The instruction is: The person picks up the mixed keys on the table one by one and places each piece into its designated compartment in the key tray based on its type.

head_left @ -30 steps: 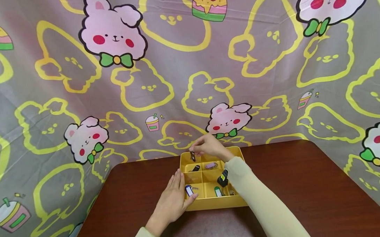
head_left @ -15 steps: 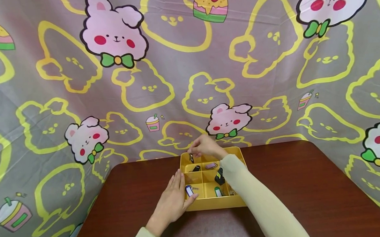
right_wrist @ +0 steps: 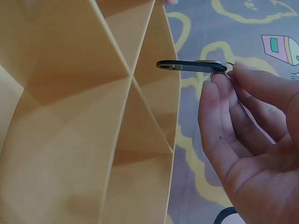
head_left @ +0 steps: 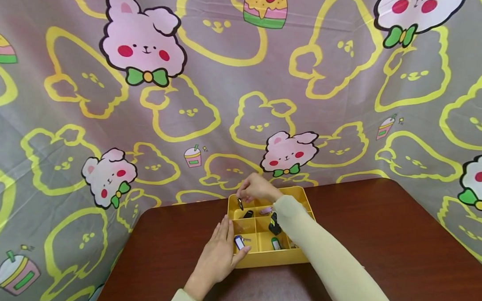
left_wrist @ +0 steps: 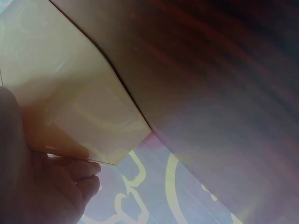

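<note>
My right hand point(head_left: 256, 188) is over the back left compartment of a yellow divided box point(head_left: 268, 258). Between thumb and fingertips it pinches one end of a slim black-and-silver piece point(right_wrist: 187, 66) with a slot near its tip; its exact kind is unclear. Below it in that compartment lies a small black object point(head_left: 248, 214). My left hand point(head_left: 216, 253) rests with straight fingers along the box's left side, thumb over the front left corner. In the left wrist view, its fingers point(left_wrist: 86, 179) touch the yellow wall.
A blue key tag point(head_left: 239, 242) with keys lies front left in the box. A green key tag point(head_left: 275, 243), a black object point(head_left: 274, 224) with a yellow mark and a purple tag point(head_left: 266, 210) fill other compartments. The brown table point(head_left: 168, 241) meets a patterned curtain point(head_left: 207, 103).
My right hand has shifted slightly left and down, lowering the black-and-silver piece toward the back left compartment. The left hand stays on the box.
</note>
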{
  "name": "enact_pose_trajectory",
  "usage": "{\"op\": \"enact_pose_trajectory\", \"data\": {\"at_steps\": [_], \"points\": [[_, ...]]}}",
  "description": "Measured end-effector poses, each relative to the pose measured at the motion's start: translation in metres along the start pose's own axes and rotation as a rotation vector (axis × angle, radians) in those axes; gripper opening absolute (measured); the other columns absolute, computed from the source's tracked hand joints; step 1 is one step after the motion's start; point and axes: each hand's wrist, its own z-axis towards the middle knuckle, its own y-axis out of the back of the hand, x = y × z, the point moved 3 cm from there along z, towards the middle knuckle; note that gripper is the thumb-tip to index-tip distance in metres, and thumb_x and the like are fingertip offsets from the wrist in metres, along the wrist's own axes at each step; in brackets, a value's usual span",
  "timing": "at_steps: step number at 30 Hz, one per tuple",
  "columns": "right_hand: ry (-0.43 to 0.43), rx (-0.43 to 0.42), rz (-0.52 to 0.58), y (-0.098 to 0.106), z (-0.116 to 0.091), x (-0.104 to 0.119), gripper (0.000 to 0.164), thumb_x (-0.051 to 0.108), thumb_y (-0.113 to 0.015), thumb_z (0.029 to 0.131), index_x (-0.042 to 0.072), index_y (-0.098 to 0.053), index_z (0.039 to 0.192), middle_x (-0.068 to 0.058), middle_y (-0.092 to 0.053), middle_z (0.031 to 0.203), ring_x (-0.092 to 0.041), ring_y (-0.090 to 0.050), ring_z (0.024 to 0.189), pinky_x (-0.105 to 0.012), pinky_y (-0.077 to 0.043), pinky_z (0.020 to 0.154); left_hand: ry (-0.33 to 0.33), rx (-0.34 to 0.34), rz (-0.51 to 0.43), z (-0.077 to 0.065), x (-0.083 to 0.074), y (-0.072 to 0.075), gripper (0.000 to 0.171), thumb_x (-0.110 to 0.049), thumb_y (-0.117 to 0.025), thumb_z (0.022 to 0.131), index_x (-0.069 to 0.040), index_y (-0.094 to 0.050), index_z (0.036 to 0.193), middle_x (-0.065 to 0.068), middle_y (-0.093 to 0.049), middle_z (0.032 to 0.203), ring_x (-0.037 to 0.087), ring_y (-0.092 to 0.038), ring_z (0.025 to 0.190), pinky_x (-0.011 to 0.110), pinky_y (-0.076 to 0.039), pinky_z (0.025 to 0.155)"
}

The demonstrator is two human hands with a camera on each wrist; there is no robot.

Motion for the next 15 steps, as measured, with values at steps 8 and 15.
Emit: {"op": "enact_pose_trajectory", "data": {"at_steps": [8, 15], "points": [[-0.027, 0.015, -0.017, -0.0047, 0.003, -0.0013, 0.014, 0.005, -0.071, 0.098, -0.004, -0.081, 0.095, -0.012, -0.078, 0.089, -0.018, -0.072, 0.072, -0.048, -0.066, 0.086, 0.018, 0.034, -0.012, -0.0012, 0.001, -0.0012, 0.088, -0.06, -0.048, 0.106, 0.012, -0.04, 0.155, 0.032, -0.032, 0.167, 0.037, -0.033, 0.159, 0.05, -0.032, 0.13], [-0.042, 0.022, -0.015, -0.0056, 0.0053, -0.0028, 0.014, 0.004, -0.071, 0.098, -0.006, -0.081, 0.093, -0.013, -0.077, 0.082, -0.017, -0.065, 0.065, -0.042, -0.067, 0.079, 0.015, 0.041, -0.01, -0.0008, 0.0003, -0.0004, 0.088, -0.061, -0.046, 0.107, 0.012, -0.04, 0.155, 0.032, -0.031, 0.167, 0.036, -0.031, 0.16, 0.048, -0.032, 0.13]]}}
